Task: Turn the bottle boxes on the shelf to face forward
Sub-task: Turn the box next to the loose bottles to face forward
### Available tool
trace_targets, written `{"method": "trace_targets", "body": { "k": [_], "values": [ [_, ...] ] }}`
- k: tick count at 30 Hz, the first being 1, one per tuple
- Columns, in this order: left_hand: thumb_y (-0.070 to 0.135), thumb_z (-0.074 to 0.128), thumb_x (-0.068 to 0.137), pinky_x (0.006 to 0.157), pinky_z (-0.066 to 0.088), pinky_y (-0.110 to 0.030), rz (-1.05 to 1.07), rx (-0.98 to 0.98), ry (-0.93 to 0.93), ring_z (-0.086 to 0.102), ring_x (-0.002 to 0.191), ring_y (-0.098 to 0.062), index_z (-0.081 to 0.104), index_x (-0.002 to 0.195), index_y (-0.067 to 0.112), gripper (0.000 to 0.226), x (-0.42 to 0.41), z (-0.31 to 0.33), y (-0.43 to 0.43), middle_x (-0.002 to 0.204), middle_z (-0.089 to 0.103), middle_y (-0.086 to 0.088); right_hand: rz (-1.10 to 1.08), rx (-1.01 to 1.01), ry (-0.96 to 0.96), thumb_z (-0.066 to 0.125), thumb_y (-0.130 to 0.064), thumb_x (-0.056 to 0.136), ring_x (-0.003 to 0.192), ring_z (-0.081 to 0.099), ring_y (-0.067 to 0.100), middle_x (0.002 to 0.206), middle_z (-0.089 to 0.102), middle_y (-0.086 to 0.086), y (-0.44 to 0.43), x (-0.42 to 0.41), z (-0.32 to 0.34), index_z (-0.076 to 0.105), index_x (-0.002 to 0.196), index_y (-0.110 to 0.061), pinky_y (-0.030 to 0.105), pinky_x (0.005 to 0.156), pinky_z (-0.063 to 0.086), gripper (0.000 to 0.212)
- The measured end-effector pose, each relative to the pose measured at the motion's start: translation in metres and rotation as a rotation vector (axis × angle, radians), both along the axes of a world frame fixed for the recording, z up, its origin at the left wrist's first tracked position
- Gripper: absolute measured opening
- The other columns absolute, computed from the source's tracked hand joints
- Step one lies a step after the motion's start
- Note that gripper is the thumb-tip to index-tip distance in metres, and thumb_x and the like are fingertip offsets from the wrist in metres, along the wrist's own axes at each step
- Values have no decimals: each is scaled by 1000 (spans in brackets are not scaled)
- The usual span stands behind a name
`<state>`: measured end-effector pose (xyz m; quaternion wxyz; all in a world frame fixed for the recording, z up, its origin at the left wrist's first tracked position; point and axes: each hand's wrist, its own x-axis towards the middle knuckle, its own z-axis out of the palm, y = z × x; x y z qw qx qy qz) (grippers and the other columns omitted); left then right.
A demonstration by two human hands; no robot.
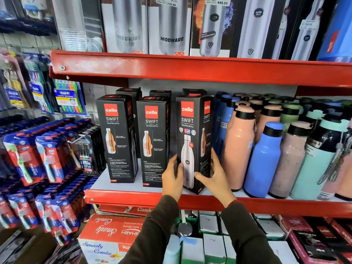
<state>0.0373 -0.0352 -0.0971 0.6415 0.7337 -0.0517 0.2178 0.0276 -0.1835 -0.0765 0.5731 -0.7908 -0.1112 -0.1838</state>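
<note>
Both hands are on the rightmost box [192, 141] of three black Cello Swift bottle boxes standing in the front row of the middle shelf [152, 199]. The left hand [172, 180] wraps the box's lower left edge, thumb across the front panel and fingers behind it. The right hand [213, 176] grips the lower right side, thumb lying over the bottom of the front face and fingers spread along the side panel. Between them the box stands upright at the shelf's front lip, its face with the large steel bottle picture turned toward the camera and a narrower side panel showing to the right; whether its base rests fully on the shelf is hard to tell behind the hands.

Just left of the left hand stands the middle box [152, 141], and further left the left box [117, 138]; both show a panel with a small cutaway bottle and blocks of fine print. More black boxes [160, 93] stand behind this row.

Right of the right hand, close beside the held box, stand loose bottles: a pink bottle [239, 149] nearest, then a blue bottle [263, 161] and others in pink, green and mint. Dark sleeves [152, 235] cover both forearms below the hands.
</note>
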Motion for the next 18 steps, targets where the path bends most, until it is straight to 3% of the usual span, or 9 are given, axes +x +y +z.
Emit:
{"method": "trace_targets", "body": {
  "k": [4, 7, 11, 15, 18],
  "values": [
    [17, 57, 98, 102, 43, -23, 27, -61, -12, 56, 118, -7, 51, 138, 17, 41, -1, -3, -1, 125, 60, 4, 64, -31, 11, 73, -8, 83, 143, 35, 3, 150, 36, -21, -7, 9, -3, 20, 146, -46, 40, 120, 33, 90],
    [18, 59, 97, 101, 42, -20, 31, -71, -29, 56, 116, -2, 51, 137, 20, 41, -1, -2, -3, 124, 58, 12, 76, -51, 16, 68, -8, 88, 137, 41, -1, 144, 41, -27, -8, 13, 0, 26, 137, -59, 38, 118, 36, 83],
    [13, 57, 97, 94, 42, -5, 54, -30, -58, 57, 109, 9, 52, 134, 24, 39, -1, -1, -4, 121, 61, 13, 66, -61, 15, 60, -3, 93, 141, 42, 13, 150, 45, -3, -1, 12, 5, 21, 129, -64, 27, 114, 38, 80],
    [7, 54, 97, 101, 45, -21, 70, -1, -59, 61, 116, -8, 51, 133, 22, 40, 2, -4, -6, 127, 65, 1, 32, -141, -34, 57, -3, 93, 144, 36, 14, 154, 41, -1, 3, 15, 0, 13, 126, -77, 38, 120, 32, 92],
    [3, 53, 96, 106, 46, -27, 74, 9, -46, 59, 119, -8, 50, 134, 22, 43, 2, -7, -7, 130, 64, 0, 16, -164, -34, 54, 0, 94, 143, 36, 10, 148, 40, -11, 3, 17, -3, 13, 126, -74, 32, 118, 30, 91]
  ]
}}
